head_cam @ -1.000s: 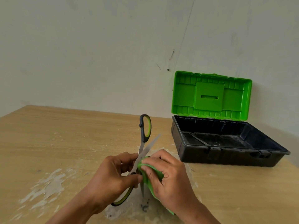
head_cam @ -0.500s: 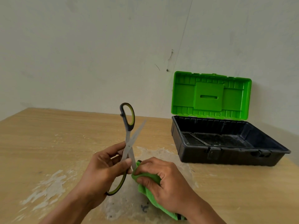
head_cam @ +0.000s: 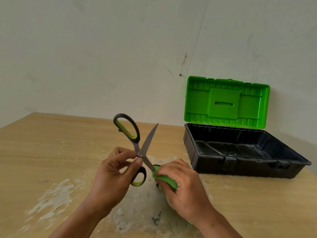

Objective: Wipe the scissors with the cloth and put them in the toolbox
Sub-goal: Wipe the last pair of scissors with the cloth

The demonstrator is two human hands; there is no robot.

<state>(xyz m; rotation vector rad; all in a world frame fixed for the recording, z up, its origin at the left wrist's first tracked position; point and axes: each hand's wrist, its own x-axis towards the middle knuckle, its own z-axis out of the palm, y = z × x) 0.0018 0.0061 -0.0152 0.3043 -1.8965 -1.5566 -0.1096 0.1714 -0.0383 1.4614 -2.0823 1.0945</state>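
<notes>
The scissors (head_cam: pixel 148 142) have grey blades and black-and-green handles and are spread open above the table. My left hand (head_cam: pixel 113 176) pinches them at the pivot, one handle up and one down by my palm. One blade points up to the right. My right hand (head_cam: pixel 180 184) grips a green cloth (head_cam: pixel 165 179) wrapped around the tip of the lower blade. The toolbox (head_cam: pixel 243 166) is black with its green lid (head_cam: pixel 226 103) standing open, to the right on the table.
The wooden table (head_cam: pixel 51 148) has white dried stains at the near left and under my hands. A plain wall stands close behind the toolbox. A thin strip lies inside the toolbox on its dusty floor.
The scissors have opened wider and tilted left, the upper handle swinging further left. The cloth in my right hand has slid down along the lower blade toward its tip.
</notes>
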